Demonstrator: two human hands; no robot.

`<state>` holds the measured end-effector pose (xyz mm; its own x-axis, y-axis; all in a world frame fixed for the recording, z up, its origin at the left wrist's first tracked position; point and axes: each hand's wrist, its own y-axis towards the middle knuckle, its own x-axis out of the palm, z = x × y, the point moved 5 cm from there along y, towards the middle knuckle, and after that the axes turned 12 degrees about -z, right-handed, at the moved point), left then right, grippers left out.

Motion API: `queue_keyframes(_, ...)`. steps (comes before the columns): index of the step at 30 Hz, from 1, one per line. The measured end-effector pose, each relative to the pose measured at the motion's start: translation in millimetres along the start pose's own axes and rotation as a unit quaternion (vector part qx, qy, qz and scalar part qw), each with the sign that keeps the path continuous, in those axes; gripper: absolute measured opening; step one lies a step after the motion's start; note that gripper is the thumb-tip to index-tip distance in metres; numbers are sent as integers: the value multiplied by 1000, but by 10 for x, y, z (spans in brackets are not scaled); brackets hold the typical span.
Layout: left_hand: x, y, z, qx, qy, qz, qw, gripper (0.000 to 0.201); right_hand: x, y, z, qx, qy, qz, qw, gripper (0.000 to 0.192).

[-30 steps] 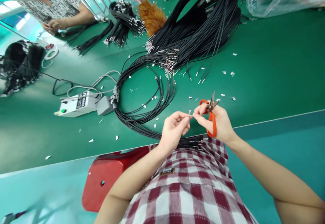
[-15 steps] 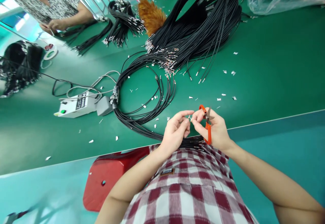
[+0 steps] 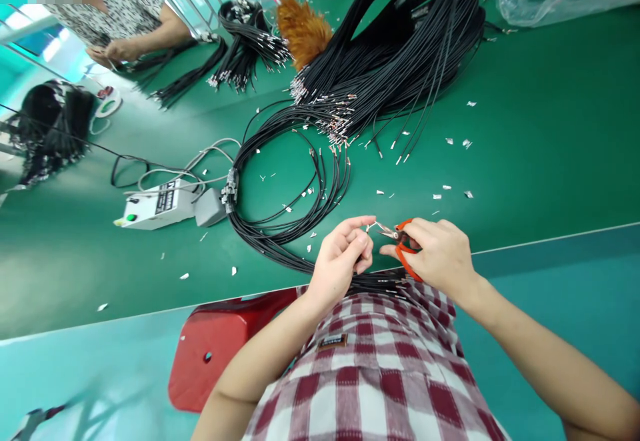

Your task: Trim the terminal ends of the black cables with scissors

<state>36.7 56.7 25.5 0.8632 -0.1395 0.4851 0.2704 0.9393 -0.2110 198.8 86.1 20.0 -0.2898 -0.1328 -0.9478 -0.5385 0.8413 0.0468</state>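
Observation:
My left hand (image 3: 341, 254) pinches a black cable near its end, index finger stretched out along the thin pale wire ends (image 3: 371, 226). Those ends poke out towards my right hand (image 3: 443, 251). Orange-handled scissors (image 3: 411, 267) are in that right hand, their short blades pointing left at the wire ends. Most of the held cable is hidden by my fingers. Below both hands, the ends of a black cable bundle (image 3: 377, 283) lie at the table edge against the checked shirt. The bundle's loop (image 3: 265, 244) curves over the green table.
A big heap of black cables (image 3: 400, 67) lies beyond, beside a brown feather duster (image 3: 304, 31). To the left is a white box with a green button (image 3: 159, 206). White scraps (image 3: 469, 194) dot the table. Across it, a co-worker's hands (image 3: 117, 52) handle cables. A red stool (image 3: 215, 354) stands below.
The scissors have swung from upright in my right palm to pointing left, blades now at the wire ends. My right fingertips have drawn back from the wire. The view shifted slightly.

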Motion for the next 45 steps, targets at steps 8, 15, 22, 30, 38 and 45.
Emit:
queue_keyframes(8, -1, -6, -16, 4, 9, -13, 1000, 38, -59, 48, -82, -53, -32, 58, 996, 50)
queue_keyframes(15, 1, 4, -23, -4, 10, -13, 1000, 39, -86, 37, -78, -70, -23, 62, 995, 54)
queue_keyframes(22, -11, 17, -41, -8, 0, -13, 1000, 39, -54, 29, -61, -76, -48, 66, 994, 52)
queue_keyframes(30, -59, 71, -60, 30, 47, 6, 998, 42, 110, 277, 322, 61, 550, -38, 832, 54)
queue_keyframes(38, -17, -3, 6, 99, 196, 14, 976, 36, 199, 549, 545, 148, 882, -102, 437, 65)
queue_keyframes(45, -56, 16, -15, 61, 190, 36, 979, 22, 334, 424, 203, 112, 845, -167, 495, 69)
